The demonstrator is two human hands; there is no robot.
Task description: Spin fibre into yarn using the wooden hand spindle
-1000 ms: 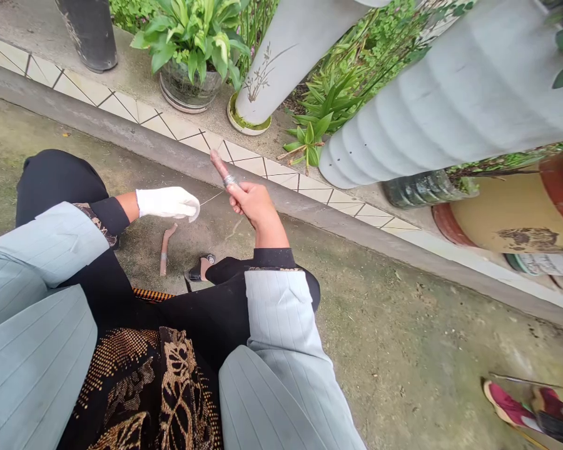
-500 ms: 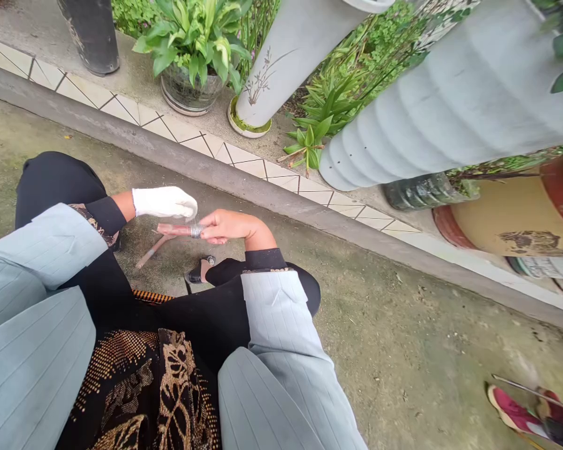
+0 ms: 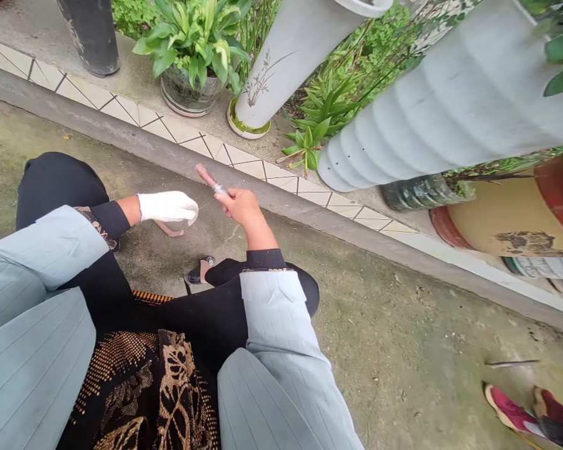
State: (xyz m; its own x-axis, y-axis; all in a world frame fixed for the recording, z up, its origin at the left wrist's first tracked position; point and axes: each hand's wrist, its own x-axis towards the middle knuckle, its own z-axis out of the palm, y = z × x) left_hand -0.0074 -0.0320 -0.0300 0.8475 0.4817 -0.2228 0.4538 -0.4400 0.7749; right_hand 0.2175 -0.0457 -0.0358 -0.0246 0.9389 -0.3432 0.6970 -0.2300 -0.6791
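Note:
My right hand [image 3: 240, 205] is closed around a reddish-brown stick [image 3: 205, 174], which tilts up to the left. Silvery wire [image 3: 220, 189] is wound in a tight coil on the stick, just beside my fingers. A white knitted glove covers my left hand [image 3: 169, 207]. Its fingers are pinched together, and a thin strand of wire runs from them toward the coil. Below the glove a second, brownish piece of stick [image 3: 169, 230] shows, partly hidden; I cannot tell whether the hand touches it.
A low concrete kerb [image 3: 136, 134] with a tiled top runs across in front. Upon it stand a glass pot [image 3: 192, 94], a tall grey vase [image 3: 281, 56] and a ribbed grey planter [image 3: 417, 119]. At the lower right are another person's red shoes [image 3: 513, 406] and a thin rod [image 3: 511, 363].
My right hand has swung the wire-wound stick up and away, from level to tilted. The gloved hand has moved slightly, and the second stick piece has shifted up and right. The other person's shoes moved slightly.

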